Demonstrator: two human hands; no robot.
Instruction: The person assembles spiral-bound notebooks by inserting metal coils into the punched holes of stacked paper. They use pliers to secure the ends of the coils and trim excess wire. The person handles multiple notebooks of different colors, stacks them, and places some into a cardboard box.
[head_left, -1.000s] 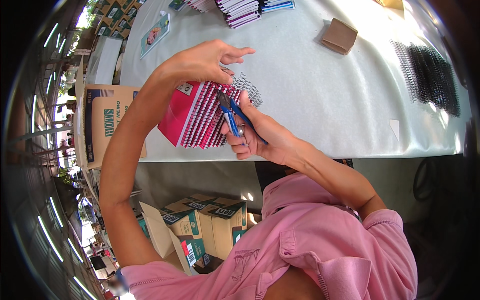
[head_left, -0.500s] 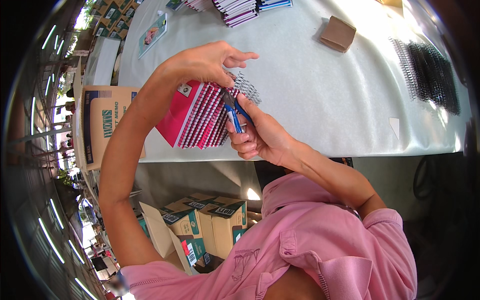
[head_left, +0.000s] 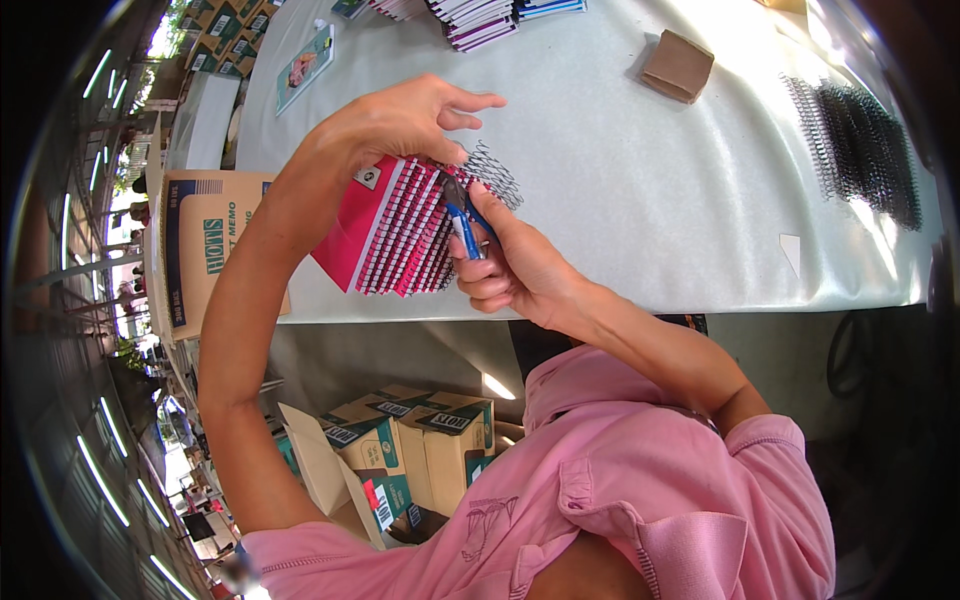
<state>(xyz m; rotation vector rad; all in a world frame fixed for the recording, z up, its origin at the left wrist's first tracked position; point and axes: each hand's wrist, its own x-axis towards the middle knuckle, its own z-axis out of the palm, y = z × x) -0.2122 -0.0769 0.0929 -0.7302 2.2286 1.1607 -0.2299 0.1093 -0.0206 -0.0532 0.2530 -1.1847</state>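
Several pink notebooks (head_left: 346,238) lie fanned on the table, with rows of spiral binding wire along their edges. My right hand (head_left: 520,262) is closed round blue-handled pliers (head_left: 461,225), whose dark jaws are at the far ends of the bound edges. My left hand (head_left: 415,120) arches over the notebooks' far side. Its fingers stretch out to the right and are apart, while the thumb reaches down beside the plier jaws; whether it touches a wire is hard to see. Loose dark wire coils (head_left: 492,170) stick out just beyond the pliers.
A pale cloth covers the table (head_left: 620,220). A brown block (head_left: 677,67) sits at the far right, and a heap of black wire coils (head_left: 862,150) lies farther right. Stacked books (head_left: 470,22) stand at the back. Cardboard boxes (head_left: 225,240) flank the table's left; others (head_left: 430,440) are below its front edge.
My left hand has shifted slightly up and left, its fingers lifting a little. The pliers and my right hand have moved slightly up and left along the bound edges.
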